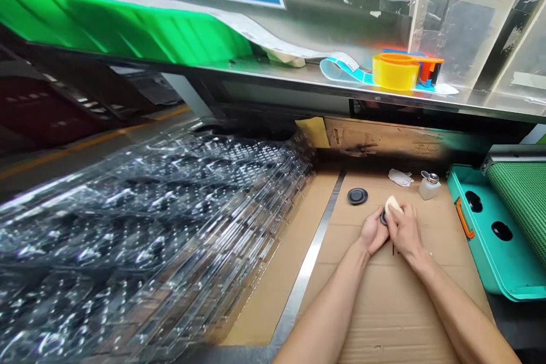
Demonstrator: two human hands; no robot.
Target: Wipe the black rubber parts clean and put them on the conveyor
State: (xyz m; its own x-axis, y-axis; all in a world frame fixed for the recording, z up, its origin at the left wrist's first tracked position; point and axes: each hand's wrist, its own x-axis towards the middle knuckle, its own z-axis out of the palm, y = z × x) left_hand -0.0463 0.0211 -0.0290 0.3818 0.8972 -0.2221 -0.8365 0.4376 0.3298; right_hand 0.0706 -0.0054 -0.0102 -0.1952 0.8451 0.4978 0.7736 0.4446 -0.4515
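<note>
1. A dark round disc (pixel 383 218) is held in the curled fingers of the left hand (pixel 374 232), over the cardboard sheet (pixel 394 310).
2. A pale pad (pixel 393 205) is pinched by the right hand (pixel 404 230) against the disc.
3. The disc could be dropped if too much pressure is applied by the pad.

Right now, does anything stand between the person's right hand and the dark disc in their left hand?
Yes: a pale pad, cloth or sponge, held in the right hand, sits against the dark disc in the left hand. Nothing else visible lies between them.
</note>
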